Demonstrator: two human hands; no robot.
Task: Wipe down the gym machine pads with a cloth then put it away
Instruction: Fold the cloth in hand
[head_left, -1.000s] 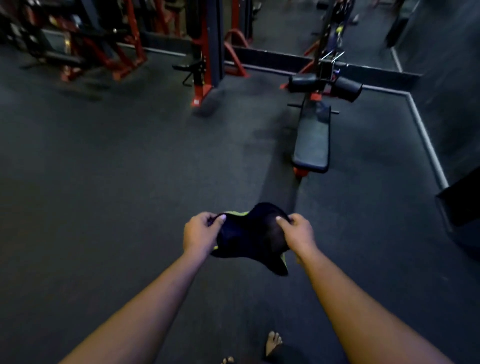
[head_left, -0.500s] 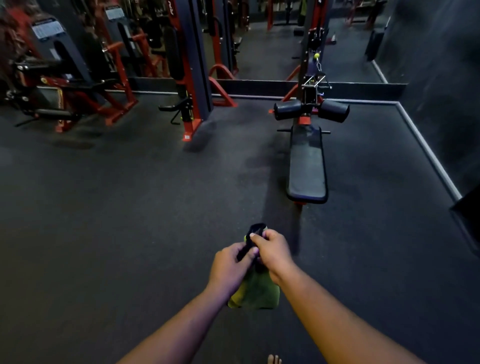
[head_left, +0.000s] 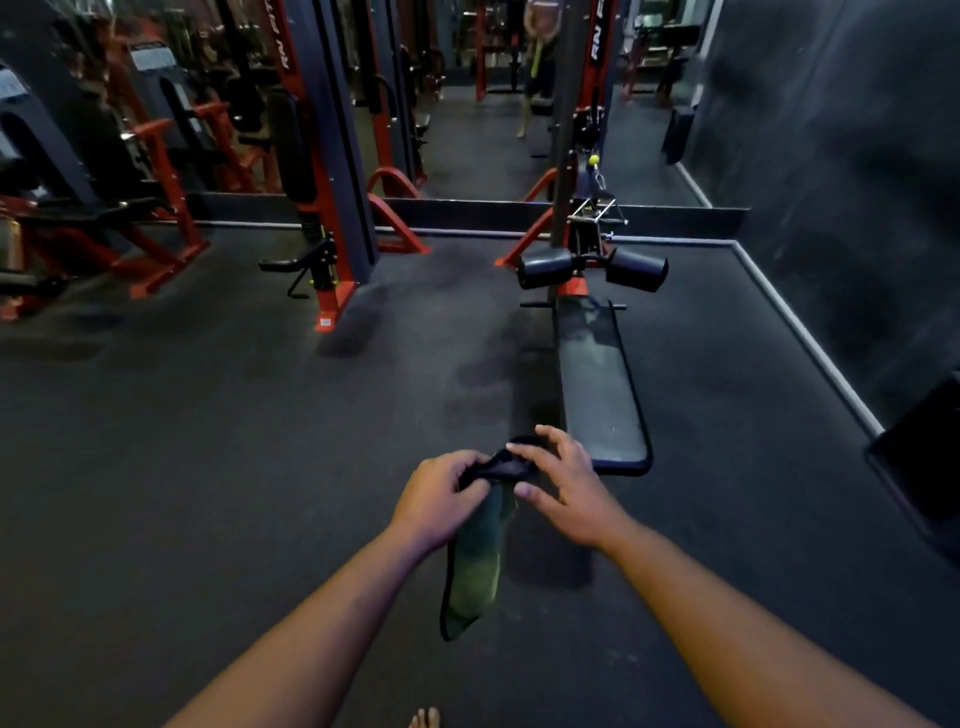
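A green cloth with a dark edge hangs down between my hands over the floor. My left hand grips its bunched top. My right hand pinches the same dark top fold between forefinger and thumb, the other fingers spread. Just beyond my right hand lies the long black bench pad of a red-framed machine. Two black roller pads sit at its far end, under a cable handle.
A red and grey cable tower stands to the left of the bench, with more red machines at far left. A mirror wall runs along the back, a dark wall and a dark box on the right. My bare toes show below.
The cloth, spread between both hands a second ago, is now gathered and hangs long. The bench has come closer and my right fingers have loosened and spread.
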